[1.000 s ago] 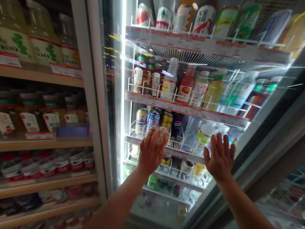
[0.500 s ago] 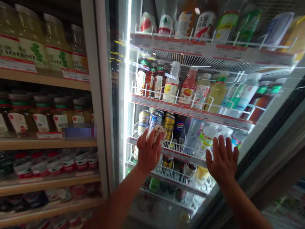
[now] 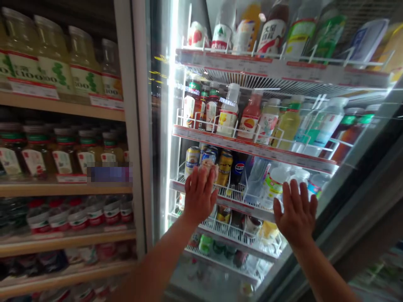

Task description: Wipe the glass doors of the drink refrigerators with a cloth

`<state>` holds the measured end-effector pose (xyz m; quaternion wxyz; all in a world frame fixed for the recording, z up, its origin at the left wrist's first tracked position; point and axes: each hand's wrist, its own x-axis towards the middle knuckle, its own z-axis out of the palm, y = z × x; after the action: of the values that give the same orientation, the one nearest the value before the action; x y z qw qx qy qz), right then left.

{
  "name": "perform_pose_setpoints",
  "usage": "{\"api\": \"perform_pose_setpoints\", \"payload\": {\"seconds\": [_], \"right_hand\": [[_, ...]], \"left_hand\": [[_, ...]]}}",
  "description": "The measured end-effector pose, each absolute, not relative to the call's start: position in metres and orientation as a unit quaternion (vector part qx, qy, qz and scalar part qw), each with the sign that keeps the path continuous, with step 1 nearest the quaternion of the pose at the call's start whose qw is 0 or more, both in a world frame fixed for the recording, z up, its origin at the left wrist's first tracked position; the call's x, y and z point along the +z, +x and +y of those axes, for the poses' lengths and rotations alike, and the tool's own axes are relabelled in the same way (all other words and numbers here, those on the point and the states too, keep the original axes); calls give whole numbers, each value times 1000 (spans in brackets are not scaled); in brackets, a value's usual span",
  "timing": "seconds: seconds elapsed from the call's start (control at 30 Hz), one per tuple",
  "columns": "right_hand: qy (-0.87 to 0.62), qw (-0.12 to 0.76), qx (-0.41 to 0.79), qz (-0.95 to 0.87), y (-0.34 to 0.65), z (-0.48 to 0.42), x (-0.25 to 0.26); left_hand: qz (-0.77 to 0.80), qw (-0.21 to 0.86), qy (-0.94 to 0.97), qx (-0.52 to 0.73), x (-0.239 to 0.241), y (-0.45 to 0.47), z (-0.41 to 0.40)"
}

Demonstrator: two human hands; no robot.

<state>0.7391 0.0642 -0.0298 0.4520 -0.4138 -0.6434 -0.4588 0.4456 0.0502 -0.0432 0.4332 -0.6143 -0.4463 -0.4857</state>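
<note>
fridge [image 3: 252, 147] holds bottles of red and yellow drink [image 3: 249, 116], and cans [image 3: 224, 168] below.

"100" [image 3: 82, 86] on yellow bottle [image 3: 85, 63]; pepsi logo [image 3: 239, 167] on dark container [image 3: 237, 174]

Got left forearm [image 3: 166, 248] in from 7 o'clock, right forearm [image 3: 325, 266] from between 4 and 5. Seeing backs of both hands. Got left hand [image 3: 200, 197] near 6, fingers together in a light hold; right hand [image 3: 296, 216] near 4, flat, fingers slightly spread toward 12, thumb toward 11.
</note>
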Motion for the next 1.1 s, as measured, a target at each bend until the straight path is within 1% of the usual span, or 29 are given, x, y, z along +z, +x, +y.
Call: {"api": "perform_pose_setpoints", "payload": {"seconds": [0.2, 0.27, 0.4, 0.47, 0.57, 0.67, 0.77, 0.9, 1.0, 1.1], "right_hand": [[-412, 450, -464, -642, 737, 63, -29], [-413, 446, -469, -641, 736, 62, -28], [-408, 442, -475, -643, 736, 63, -27], [-405, 447, -469, -645, 738, 63, -28], [-373, 449, -470, -662, 742, 62, -31], [-313, 413, -485, -704, 745, 61, -35], [-312, 385, -483, -722, 746, 60, -36], [-324, 386, -483, -716, 745, 60, -35], [-317, 392, -476, -720, 746, 60, -36], [-303, 395, -470, -729, 747, 60, -36]], "left_hand": [[-426, 418, -655, -464, -81, 452, 44], [-432, 415, -654, -461, -76, 454, 46], [-428, 415, -641, -484, -48, 457, 55], [-425, 414, -636, -494, -42, 461, 55], [-417, 398, -655, -489, -53, 471, 51], [-396, 386, -681, -480, -64, 477, 48], [-386, 382, -685, -486, -53, 479, 50], [-390, 375, -675, -502, -35, 486, 52], [-395, 371, -676, -499, -46, 500, 48], [-359, 380, -708, -474, -58, 511, 45]]}}
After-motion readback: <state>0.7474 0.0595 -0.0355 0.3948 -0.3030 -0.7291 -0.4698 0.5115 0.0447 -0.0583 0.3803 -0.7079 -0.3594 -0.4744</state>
